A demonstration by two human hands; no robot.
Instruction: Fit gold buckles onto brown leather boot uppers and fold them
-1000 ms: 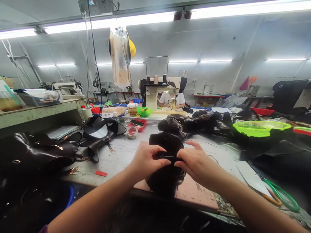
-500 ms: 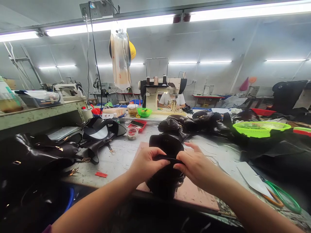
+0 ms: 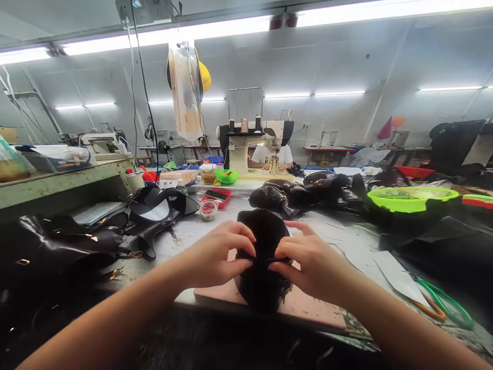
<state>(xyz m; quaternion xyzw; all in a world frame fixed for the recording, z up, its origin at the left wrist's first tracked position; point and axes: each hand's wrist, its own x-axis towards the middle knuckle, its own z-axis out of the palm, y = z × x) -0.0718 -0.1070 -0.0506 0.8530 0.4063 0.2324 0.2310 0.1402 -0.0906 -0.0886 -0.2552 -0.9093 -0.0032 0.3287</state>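
A black leather boot piece stands over a pink board at the front edge of the table, its dark opening facing me. My left hand pinches the near rim of this opening between thumb and fingers. Close beside it, my right hand pinches the same rim, with its index finger lifted off toward the back. The inside of the piece is too dark to make out.
Black boots with buckles lie at the left, more behind my hands. A green basket, white pattern sheets and green-handled scissors are at right. Beyond, a person sits at a sewing machine.
My left hand has shifted left and its fingers grip a lower spot on the rim. My right hand has moved slightly down. The whole view has shifted a little.
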